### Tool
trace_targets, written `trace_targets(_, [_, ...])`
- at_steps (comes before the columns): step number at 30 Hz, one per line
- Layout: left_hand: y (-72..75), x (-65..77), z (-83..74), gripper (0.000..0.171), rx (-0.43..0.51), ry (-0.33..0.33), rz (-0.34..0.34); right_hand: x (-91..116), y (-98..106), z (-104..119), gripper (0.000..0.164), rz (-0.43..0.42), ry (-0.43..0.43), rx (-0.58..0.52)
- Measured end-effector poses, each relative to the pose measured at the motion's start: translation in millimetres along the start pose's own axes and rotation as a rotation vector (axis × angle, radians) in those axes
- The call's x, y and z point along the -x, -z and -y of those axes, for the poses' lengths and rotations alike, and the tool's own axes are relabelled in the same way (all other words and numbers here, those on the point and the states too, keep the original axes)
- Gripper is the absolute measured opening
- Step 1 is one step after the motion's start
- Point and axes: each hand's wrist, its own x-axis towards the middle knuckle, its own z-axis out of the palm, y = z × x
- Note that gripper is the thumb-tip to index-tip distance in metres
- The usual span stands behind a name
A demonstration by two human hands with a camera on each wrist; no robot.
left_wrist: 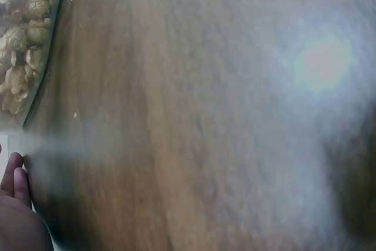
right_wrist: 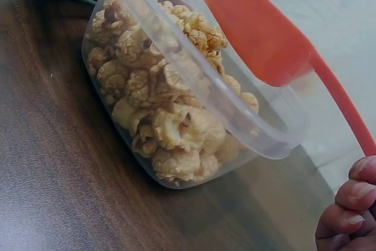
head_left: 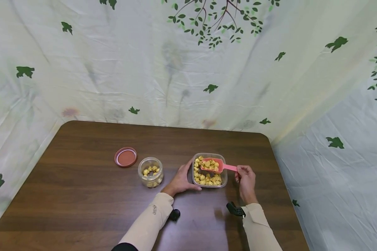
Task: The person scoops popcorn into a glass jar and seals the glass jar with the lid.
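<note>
Hands (head_left: 183, 179) (head_left: 246, 182) flank the popcorn tub (head_left: 224, 179), left seemingly gripping it.

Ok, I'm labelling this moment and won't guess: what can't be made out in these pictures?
Head view: the marking on the left sleeve is too small to read.
Left wrist view: much of the left hand and plastic container is cut off by the left edge.
Right wrist view: the scoop hides most of its popcorn; the right hand is cut off by the right edge.
</note>
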Motion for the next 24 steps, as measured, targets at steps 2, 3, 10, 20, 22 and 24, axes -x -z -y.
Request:
trace_targets(2, [1.7,1.2,0.3,0.124,-0.005,-0.001,0.004,-0.2,-0.4,1.1,0.006,-0.005,0.004,-0.005])
trace_targets(3, [2.7,1.6,0.4,0.124,-0.007,-0.001,0.006,-0.2,-0.7,1.7,0.007,-0.007,0.005,-0.009])
trace_targets(10, [11.1,6.4,-1.3,0.124,-0.022,0.015,0.023,0.2,-4.4,8.1,0.009,-0.010,0.014,-0.053])
trace_targets(20, [27.3,13.6,-8.3,0.122,0.000,0.049,0.030,-0.7,-7.4,16.8,0.008,-0.006,0.033,-0.053])
trace_targets(22, [29.2,13.9,-9.3,0.122,0.002,0.056,0.035,-1.7,-8.6,19.5,0.010,-0.014,0.043,-0.057])
trace_targets(24, [30.7,13.6,-10.6,0.122,0.001,0.057,0.034,-2.6,-9.9,22.7,0.011,-0.020,0.052,-0.054])
